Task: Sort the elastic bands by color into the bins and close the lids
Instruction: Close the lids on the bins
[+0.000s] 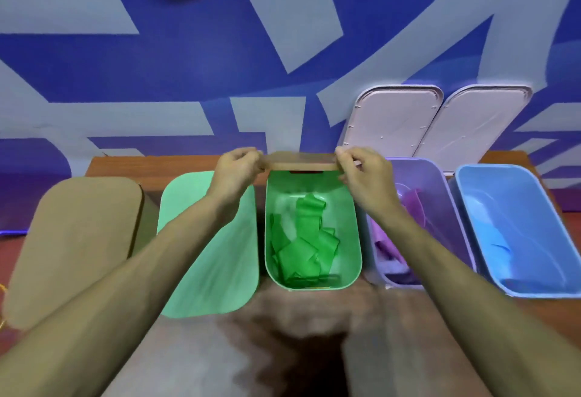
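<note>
An open green bin [353,258] stands in the middle of the table with several green elastic bands [306,239] inside. A tan lid [300,160] hovers over the bin's far edge, seen nearly edge-on. My left hand [235,170] pinches its left end and my right hand [361,176] pinches its right end. Right of it stand an open purple bin [440,195] with purple bands [412,204] and an open blue bin [490,195] with blue bands [490,239].
A light green lid [201,270] covers the bin left of the green one, and a tan lid [75,239] covers the bin at far left. Two pale lids [393,119] [478,123] lean against the blue patterned wall behind the purple and blue bins.
</note>
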Demonstrator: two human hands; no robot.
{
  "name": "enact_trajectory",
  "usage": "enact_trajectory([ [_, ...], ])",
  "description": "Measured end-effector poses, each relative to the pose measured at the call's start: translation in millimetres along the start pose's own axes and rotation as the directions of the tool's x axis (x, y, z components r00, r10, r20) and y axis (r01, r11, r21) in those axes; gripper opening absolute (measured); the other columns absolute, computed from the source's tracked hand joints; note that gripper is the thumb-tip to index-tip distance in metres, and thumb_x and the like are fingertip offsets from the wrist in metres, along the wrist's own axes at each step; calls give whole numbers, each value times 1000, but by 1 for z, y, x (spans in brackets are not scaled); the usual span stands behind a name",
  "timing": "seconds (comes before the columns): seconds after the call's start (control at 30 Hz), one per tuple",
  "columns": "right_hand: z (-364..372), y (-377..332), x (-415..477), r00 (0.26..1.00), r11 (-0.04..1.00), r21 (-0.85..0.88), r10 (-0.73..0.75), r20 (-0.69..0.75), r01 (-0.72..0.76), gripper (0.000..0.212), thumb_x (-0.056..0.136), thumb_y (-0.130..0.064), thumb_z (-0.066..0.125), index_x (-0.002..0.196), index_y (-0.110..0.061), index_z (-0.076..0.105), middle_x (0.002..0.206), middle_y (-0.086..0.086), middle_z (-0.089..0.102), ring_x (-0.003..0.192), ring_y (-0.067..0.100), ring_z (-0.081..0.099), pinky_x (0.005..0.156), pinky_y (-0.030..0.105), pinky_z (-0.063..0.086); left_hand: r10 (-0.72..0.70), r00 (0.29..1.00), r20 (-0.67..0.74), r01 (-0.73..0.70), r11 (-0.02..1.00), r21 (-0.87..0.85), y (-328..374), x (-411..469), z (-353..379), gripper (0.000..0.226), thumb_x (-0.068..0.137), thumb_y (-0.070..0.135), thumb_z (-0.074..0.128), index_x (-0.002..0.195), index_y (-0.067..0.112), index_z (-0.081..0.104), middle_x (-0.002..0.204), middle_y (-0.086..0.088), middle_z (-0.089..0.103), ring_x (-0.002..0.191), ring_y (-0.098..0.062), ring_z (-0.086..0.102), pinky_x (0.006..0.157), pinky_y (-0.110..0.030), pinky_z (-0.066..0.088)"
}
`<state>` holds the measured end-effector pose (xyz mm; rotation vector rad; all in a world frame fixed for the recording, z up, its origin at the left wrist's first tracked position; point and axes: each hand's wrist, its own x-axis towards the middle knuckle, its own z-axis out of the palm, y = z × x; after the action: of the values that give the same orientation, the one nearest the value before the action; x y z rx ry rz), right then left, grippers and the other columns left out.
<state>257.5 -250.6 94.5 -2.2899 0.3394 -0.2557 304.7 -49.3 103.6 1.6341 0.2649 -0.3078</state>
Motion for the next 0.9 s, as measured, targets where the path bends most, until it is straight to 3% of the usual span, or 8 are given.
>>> enact_trajectory([
  [0.1,-2,-10,-42,990,993,87,88,-109,-79,22,86,-29,67,68,-17,66,77,5,64,77,21,60,75,31,44,-53,999,-5,52,986,-156,-15,-25,-7,18,87,3,54,102,10,62,84,-4,64,72,-16,56,73,-24,47],
  [0.2,-3,-12,-79,963,965,196,208,-172,-174,10,79,-22,74,76,-24,65,90,5,67,76,21,63,77,33,52,-93,995,20,96,967,-237,-30,-52,-14,23,86,2,57,106,14,60,90,-8,67,77,-19,60,77,-29,49],
  [0.37,0,1,-126,927,925,176,359,-112,-337,48,78,-13,73,121,-23,56,107,5,62,77,18,65,79,26,50,-102,994,43,104,994,-36,-67,-79,-22,60,84,2,66,138,5,41,98,-3,62,75,-15,60,71,-26,51],
  [0.43,4,7,-141,920,903,206,391,-32,-377,50,79,-5,70,126,-15,55,109,2,65,86,18,64,81,24,48,-88,995,52,83,992,92,-76,-88,-25,57,83,1,67,135,4,46,97,0,62,78,-19,63,79,-33,54],
  [0.53,13,18,-154,916,903,168,402,-11,-395,48,79,-7,68,125,-15,57,120,5,62,106,23,60,96,39,47,2,994,112,-38,947,318,-84,-103,-24,50,80,0,64,128,11,56,110,-8,68,88,-25,67,88,-32,51],
  [0.63,19,21,-158,920,915,96,392,9,-391,49,82,-11,66,129,-14,53,129,7,55,120,24,51,104,38,39,67,986,151,-138,837,529,-90,-116,-14,44,80,0,57,122,9,56,95,-13,68,86,-31,63,71,-26,41],
  [0.77,13,29,-156,942,944,-9,330,66,-330,56,83,-9,63,136,-8,45,137,12,48,129,31,37,108,36,30,134,983,122,-181,743,645,-96,-131,2,24,79,1,52,102,7,53,97,-13,62,94,-33,57,66,-27,31],
  [0.9,4,39,-160,952,967,-5,252,171,-255,59,86,-9,63,140,-3,41,144,16,42,137,28,34,110,27,22,164,986,19,-126,676,726,-102,-143,16,15,86,10,51,101,6,51,104,-16,60,99,-34,55,74,-33,37],
])
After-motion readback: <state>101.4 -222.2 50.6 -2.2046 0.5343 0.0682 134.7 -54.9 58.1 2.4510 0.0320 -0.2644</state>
